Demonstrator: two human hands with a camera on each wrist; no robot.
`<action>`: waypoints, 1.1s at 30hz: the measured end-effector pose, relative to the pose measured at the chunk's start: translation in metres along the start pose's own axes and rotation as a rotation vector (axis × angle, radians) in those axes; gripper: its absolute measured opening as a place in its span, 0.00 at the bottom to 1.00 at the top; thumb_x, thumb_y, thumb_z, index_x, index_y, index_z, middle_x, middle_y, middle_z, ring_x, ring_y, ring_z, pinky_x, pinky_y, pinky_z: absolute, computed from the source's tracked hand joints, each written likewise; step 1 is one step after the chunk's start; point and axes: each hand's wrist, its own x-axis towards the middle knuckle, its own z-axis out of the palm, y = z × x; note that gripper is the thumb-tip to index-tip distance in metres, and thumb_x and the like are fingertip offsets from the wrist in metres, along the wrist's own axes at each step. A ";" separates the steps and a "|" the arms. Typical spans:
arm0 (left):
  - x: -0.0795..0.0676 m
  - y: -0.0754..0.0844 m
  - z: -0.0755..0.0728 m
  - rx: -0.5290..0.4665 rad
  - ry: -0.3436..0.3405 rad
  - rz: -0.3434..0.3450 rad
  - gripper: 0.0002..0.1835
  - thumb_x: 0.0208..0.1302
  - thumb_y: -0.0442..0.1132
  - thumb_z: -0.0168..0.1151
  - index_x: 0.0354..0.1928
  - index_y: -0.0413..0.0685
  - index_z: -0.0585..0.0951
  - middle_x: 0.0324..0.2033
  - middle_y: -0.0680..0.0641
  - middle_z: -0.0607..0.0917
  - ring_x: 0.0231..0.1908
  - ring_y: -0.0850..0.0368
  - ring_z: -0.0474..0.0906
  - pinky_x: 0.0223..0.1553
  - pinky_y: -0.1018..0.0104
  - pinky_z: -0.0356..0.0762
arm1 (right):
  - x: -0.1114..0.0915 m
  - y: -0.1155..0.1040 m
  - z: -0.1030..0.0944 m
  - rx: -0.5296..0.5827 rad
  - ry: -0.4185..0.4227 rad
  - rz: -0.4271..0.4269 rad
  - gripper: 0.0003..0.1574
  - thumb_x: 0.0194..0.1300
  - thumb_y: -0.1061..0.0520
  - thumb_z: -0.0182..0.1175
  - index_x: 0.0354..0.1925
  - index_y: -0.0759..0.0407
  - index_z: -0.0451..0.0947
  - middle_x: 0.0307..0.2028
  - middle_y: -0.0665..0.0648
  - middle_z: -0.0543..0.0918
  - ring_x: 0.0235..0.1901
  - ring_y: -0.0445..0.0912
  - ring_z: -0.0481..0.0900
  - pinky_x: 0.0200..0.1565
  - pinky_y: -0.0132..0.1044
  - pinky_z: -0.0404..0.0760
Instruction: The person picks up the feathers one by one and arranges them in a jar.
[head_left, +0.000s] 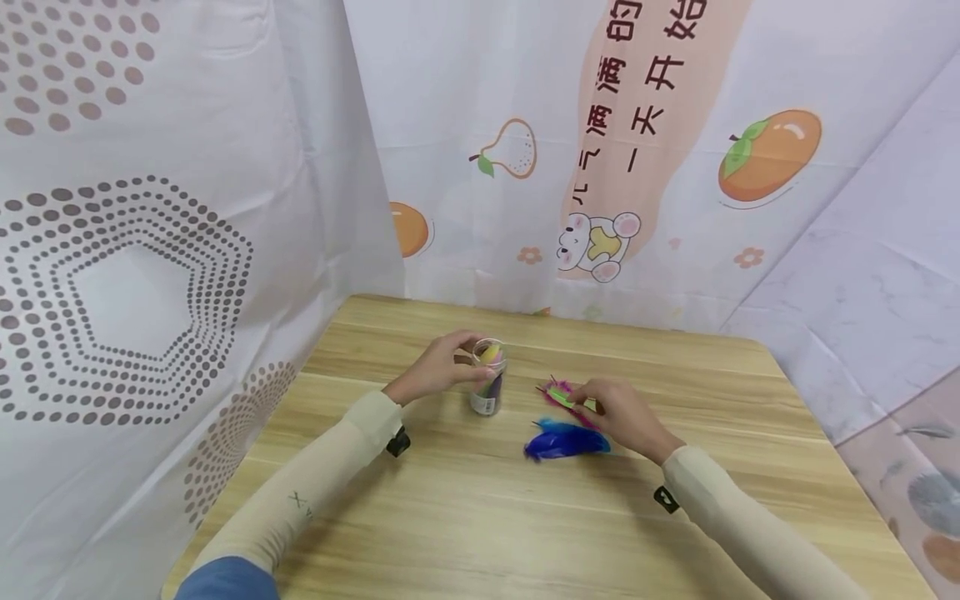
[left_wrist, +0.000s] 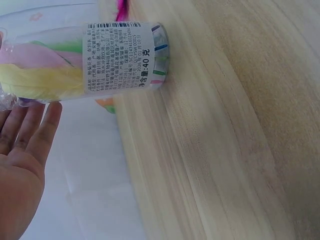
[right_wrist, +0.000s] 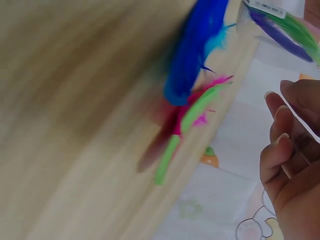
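My left hand (head_left: 441, 365) grips a clear plastic jar (head_left: 484, 406) near its open top, thumb on one side and fingers on the other. Inside show yellow and pink feathers (left_wrist: 47, 80), with green and purple ones (right_wrist: 295, 32) visible in the right wrist view. A printed label (left_wrist: 119, 57) wraps the jar's lower part. Above a magenta feather (head_left: 551, 383) and a light green strip (right_wrist: 195, 112) lying across it hovers my right hand (head_left: 621, 415). Its fingers are loosely bent with nothing between them. Blue feathers (head_left: 566, 442) lie just nearer to me.
Everything stands on a wood-grain table (head_left: 465, 517). A printed white curtain (head_left: 465, 75) hangs behind its far edge, and a dotted cloth (head_left: 135, 292) hangs along the left. Each wrist carries a small black camera (head_left: 398, 442).
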 end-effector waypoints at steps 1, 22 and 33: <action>0.000 0.000 0.000 0.007 0.004 -0.007 0.31 0.61 0.56 0.76 0.64 0.56 0.79 0.52 0.52 0.81 0.53 0.55 0.78 0.59 0.59 0.80 | -0.003 0.001 0.001 0.001 -0.006 0.002 0.07 0.66 0.60 0.72 0.43 0.55 0.89 0.36 0.44 0.86 0.24 0.33 0.71 0.26 0.29 0.75; -0.002 0.001 0.000 -0.016 0.013 -0.004 0.29 0.61 0.53 0.76 0.62 0.58 0.80 0.51 0.53 0.82 0.52 0.56 0.78 0.59 0.58 0.80 | -0.038 0.011 0.032 0.007 -0.122 0.054 0.14 0.65 0.52 0.73 0.49 0.51 0.86 0.43 0.46 0.83 0.43 0.42 0.81 0.46 0.45 0.85; -0.002 0.002 0.001 -0.027 0.006 -0.015 0.29 0.63 0.48 0.76 0.64 0.52 0.79 0.54 0.48 0.81 0.54 0.52 0.77 0.61 0.53 0.78 | -0.039 0.016 0.035 0.029 -0.174 0.161 0.19 0.66 0.50 0.73 0.53 0.53 0.85 0.43 0.48 0.78 0.40 0.42 0.78 0.44 0.44 0.82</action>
